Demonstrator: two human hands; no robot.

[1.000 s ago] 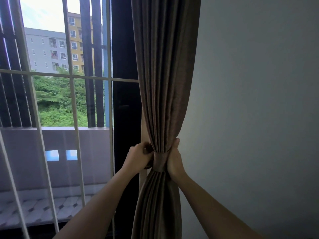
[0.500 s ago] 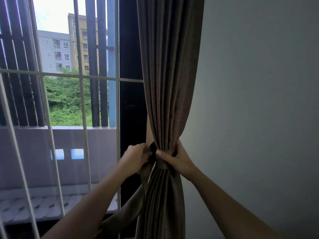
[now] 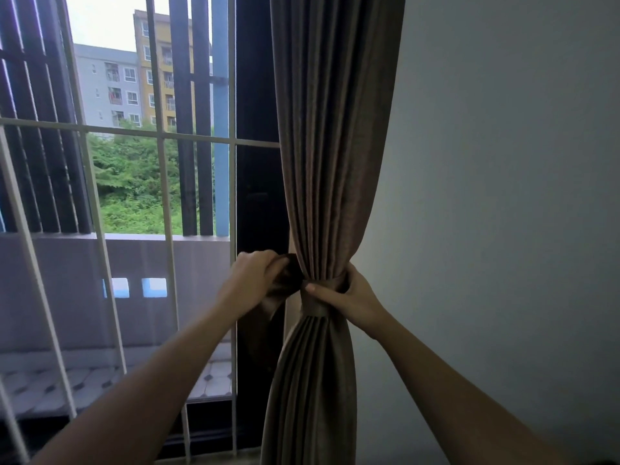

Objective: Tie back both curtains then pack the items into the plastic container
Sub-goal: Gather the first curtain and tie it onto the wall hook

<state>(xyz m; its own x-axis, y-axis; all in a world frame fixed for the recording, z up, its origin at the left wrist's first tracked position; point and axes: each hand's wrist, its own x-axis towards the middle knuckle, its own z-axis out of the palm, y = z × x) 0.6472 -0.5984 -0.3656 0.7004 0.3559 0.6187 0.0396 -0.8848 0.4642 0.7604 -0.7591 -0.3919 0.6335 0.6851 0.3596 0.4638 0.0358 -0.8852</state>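
single head view, close, facing forward toward curtain [image 3: 330, 162] and window [image 3: 151, 162], perhaps slightly downward

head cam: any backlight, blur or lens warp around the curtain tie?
Head view: bright window backlights the scene; curtain and tieback dim but readable; left hand and right hand sharp; white window bars bow from wide-angle distortion; no glare.

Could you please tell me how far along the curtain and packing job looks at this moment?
Done: the brown curtain is gathered, with the tieback band wrapped around it. In hand: the right hand pinches the band at the bunch while the left hand grips its loose end, so it is not yet fastened. Left: no second curtain, container or items are in view, so their state cannot be judged.
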